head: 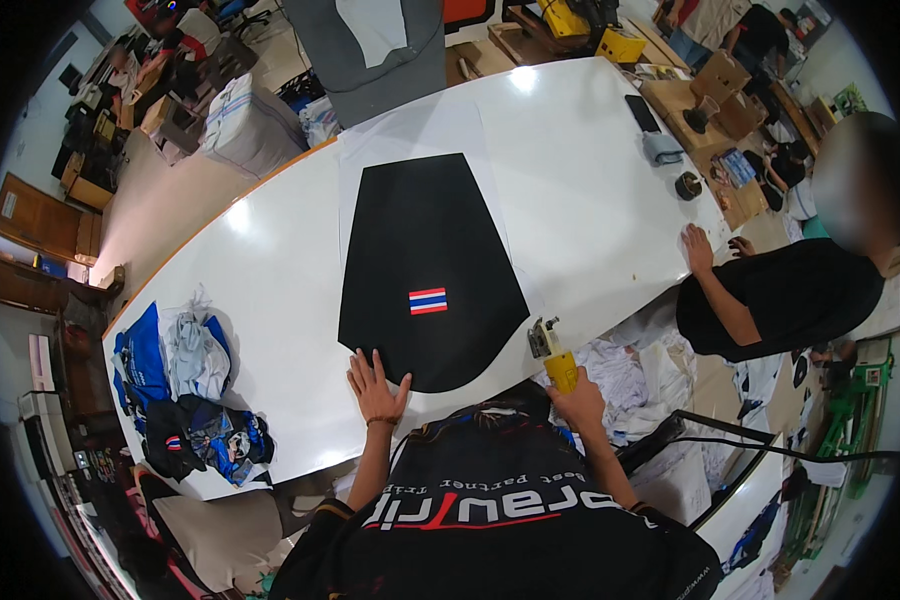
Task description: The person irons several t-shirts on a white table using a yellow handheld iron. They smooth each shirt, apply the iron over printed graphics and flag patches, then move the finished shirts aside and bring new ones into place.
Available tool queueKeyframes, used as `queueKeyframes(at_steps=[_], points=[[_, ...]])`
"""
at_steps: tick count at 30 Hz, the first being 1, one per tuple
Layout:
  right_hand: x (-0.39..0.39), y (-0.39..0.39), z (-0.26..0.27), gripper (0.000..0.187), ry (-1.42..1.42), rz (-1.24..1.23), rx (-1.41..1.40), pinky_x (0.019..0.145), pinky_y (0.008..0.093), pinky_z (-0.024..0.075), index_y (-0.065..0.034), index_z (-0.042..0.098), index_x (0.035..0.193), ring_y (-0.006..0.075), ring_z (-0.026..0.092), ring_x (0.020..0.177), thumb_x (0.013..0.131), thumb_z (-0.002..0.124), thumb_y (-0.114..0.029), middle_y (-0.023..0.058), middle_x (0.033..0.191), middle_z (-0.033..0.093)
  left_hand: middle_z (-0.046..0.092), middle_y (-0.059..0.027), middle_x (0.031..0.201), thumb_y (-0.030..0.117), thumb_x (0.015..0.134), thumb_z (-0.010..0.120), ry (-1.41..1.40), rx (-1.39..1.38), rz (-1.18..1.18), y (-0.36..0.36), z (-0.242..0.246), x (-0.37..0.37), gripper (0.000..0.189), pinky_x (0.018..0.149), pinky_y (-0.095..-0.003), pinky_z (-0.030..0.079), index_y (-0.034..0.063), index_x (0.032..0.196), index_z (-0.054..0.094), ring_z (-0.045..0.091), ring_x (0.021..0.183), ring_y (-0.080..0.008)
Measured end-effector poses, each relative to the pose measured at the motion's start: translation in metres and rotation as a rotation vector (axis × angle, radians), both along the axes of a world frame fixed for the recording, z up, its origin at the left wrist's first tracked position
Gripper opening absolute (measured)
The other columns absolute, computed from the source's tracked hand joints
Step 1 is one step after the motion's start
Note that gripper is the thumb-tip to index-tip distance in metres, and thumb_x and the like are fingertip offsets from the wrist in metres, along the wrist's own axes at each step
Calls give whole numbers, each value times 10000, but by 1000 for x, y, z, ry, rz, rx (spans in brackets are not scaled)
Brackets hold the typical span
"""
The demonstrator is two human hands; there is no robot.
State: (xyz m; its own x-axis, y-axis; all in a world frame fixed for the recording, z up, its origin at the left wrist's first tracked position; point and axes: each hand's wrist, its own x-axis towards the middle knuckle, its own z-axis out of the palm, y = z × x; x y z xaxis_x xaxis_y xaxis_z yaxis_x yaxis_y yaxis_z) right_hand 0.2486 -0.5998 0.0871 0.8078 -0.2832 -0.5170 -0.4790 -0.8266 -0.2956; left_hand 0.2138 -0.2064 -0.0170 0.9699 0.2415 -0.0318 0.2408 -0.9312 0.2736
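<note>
A black cut fabric panel (427,225) lies flat on the white table (285,262), with a small striped flag patch (428,301) in red, white and blue on its lower half. My left hand (379,386) rests spread at the panel's lower left edge, fingertips on the cloth. In my right hand (579,401) is a yellow electric fabric cutter (561,369), gripped by its body. Its metal head (541,337) is beside the panel's lower right edge, near the table's front rim. Whether the blade touches cloth cannot be made out.
White paper (412,131) lies beneath the panel. Crumpled fabric scraps (195,405) are heaped at the table's left end. A phone (641,112), a folded grey cloth (661,148) and a dark round container (688,185) sit at the right. A co-worker's hand (696,249) rests nearby.
</note>
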Motion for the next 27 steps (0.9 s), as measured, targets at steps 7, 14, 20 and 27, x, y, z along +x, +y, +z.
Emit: queueKeyframes(at_steps=[7,14,20,27], points=[[11,10,-6,668,-27,9,-55,815,581,567,-34,490,1269,492,713,944,815,748,-452,293,980,721,171,-242,1707,580,942,629,-58,-9,-7,-1,0,2,923,1272,-586,91,62,1631,300,116,1584,-438],[22,5,-14,654,-55,43,-74,814,576,572,-55,487,1259,486,718,933,805,755,-442,278,973,725,174,-233,1709,586,930,642,-60,-25,3,0,0,0,929,1272,-583,95,59,1623,318,120,1584,-430],[32,-1,-19,659,-61,80,-95,819,568,576,-61,493,1262,471,723,934,799,760,-446,272,978,725,177,-233,1707,585,921,649,-42,-36,8,-1,5,0,925,1274,-579,94,55,1613,338,124,1583,-428],[43,3,-12,638,-40,103,-106,812,569,575,-60,495,1242,469,723,938,804,758,-441,271,975,723,183,-238,1704,584,917,654,-51,-35,15,0,3,0,927,1276,-576,93,55,1611,338,140,1578,-433]])
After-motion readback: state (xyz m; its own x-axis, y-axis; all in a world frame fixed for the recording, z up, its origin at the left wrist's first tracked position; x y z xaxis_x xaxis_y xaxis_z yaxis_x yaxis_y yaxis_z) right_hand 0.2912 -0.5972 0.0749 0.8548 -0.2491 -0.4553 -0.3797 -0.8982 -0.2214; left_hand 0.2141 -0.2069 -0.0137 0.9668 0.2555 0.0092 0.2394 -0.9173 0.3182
